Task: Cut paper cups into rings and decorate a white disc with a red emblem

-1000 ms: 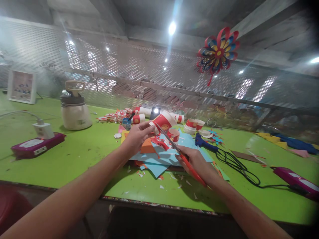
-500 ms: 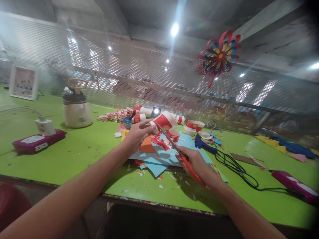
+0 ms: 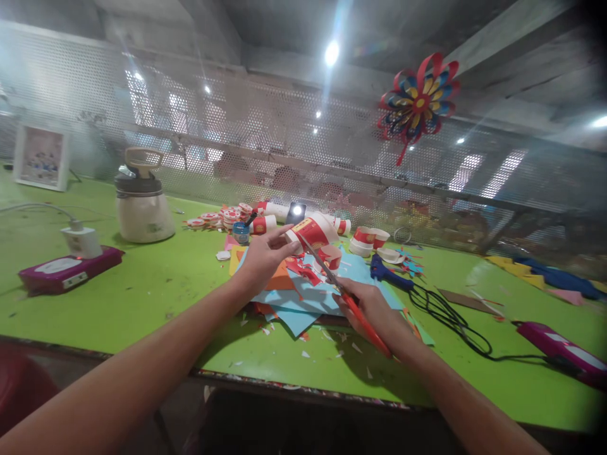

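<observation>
My left hand (image 3: pixel 265 256) grips a red and white paper cup (image 3: pixel 317 232) by its left end, and the cup lies tilted on its side in the air. In my right hand (image 3: pixel 372 309) is a pair of scissors (image 3: pixel 363 322) with red handles. Their blades point up and left and reach the cup's lower left side; whether they bite into the paper I cannot tell. Below the cup are a cut cup piece (image 3: pixel 329 258), red paper scraps (image 3: pixel 306 273), an orange sheet (image 3: pixel 279 278) and light blue sheets (image 3: pixel 296 320).
A blue glue gun (image 3: pixel 391 275) with a black cord lies to the right, by more cut cups (image 3: pixel 363 240). Purple power strips (image 3: pixel 71 270) (image 3: pixel 562 351) flank the green table (image 3: pixel 156 297). A white sprayer bottle (image 3: pixel 145 212), a blue jar (image 3: pixel 241 233) and a lit phone (image 3: pixel 296 213) stand behind.
The cup has turned slightly in my left hand, and the scissor blades have shifted a little against it. The view has moved slightly; both hands keep their hold.
</observation>
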A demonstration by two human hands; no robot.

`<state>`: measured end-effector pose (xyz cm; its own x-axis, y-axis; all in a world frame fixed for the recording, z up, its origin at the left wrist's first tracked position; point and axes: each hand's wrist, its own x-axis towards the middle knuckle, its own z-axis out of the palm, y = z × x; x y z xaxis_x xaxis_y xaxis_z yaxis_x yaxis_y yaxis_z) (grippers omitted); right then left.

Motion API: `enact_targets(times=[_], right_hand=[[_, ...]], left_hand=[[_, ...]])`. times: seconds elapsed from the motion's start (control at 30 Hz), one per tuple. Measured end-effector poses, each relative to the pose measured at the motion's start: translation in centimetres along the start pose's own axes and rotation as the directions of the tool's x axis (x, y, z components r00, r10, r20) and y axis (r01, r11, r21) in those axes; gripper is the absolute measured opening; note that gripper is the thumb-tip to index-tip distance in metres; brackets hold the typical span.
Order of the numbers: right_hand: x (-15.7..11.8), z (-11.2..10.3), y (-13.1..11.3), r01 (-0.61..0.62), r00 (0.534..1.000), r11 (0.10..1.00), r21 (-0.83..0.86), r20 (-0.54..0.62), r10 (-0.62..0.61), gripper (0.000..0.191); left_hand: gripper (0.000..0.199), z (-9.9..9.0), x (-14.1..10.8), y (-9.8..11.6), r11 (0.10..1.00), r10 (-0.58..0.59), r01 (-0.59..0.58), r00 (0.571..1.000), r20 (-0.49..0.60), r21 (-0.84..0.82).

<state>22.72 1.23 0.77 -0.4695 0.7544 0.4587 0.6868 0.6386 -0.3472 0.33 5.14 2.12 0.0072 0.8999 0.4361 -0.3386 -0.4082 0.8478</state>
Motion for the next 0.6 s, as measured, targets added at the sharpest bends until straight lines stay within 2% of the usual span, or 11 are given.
enact_targets(times=[0.17, 0.4, 0.6], right_hand=[[-0.13, 0.26, 0.23, -0.006, 1.000, 1.000, -0.007, -0.014, 0.005, 0.023], [-0.03, 0.42, 0.46, -0.001, 1.000, 1.000, 0.003, -0.002, 0.001, 0.027], [0.15, 0.35, 0.64, 0.000, 1.000, 1.000, 0.004, 0.012, 0.000, 0.030]], left_hand=[[0.050, -0.34, 0.19, -0.07, 0.995, -0.045, 0.044, 0.999, -0.008, -0.087], [0.029, -0.61, 0.52, -0.01, 0.977, -0.105, 0.101, 0.994, -0.008, -0.188], [0.034, -0.33, 0.34, -0.24, 0.974, -0.111, 0.112, 0.994, 0.015, -0.196]])
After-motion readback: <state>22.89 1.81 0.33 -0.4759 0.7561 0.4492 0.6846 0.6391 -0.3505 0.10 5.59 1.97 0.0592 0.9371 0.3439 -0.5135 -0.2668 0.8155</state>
